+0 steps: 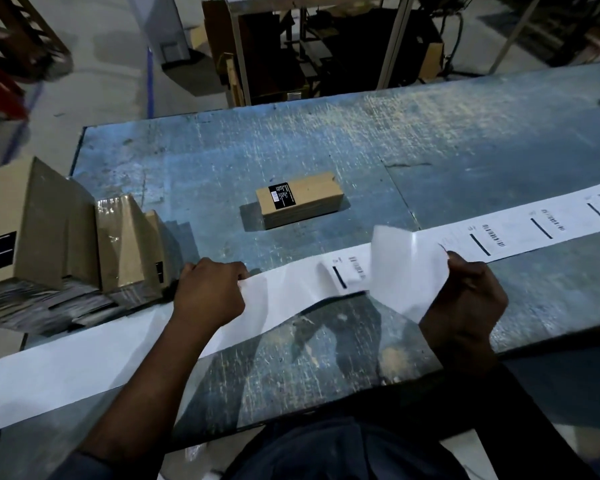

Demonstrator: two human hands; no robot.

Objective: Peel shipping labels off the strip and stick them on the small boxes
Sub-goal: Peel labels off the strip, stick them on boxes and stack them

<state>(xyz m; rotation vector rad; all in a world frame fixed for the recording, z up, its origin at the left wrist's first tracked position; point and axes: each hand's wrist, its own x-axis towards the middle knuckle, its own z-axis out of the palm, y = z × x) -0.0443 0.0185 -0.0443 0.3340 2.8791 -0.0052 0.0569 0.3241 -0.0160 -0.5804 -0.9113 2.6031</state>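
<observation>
White label strip (513, 237) runs across the scratched blue metal surface (361, 140). Left hand (208, 292) is curled, gripping the strip's blank backing near the front edge. Right hand (465, 299) pinches a half-peeled label (406, 268), lifted and curling off the strip. Small brown box (300, 199) sits beyond, apart from both hands. More boxes (125, 237) are stacked far left.

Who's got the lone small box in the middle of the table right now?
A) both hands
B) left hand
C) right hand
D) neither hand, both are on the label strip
D: the small box sits alone on the table, while the left hand and right hand both grip the label strip nearer the person.
</observation>
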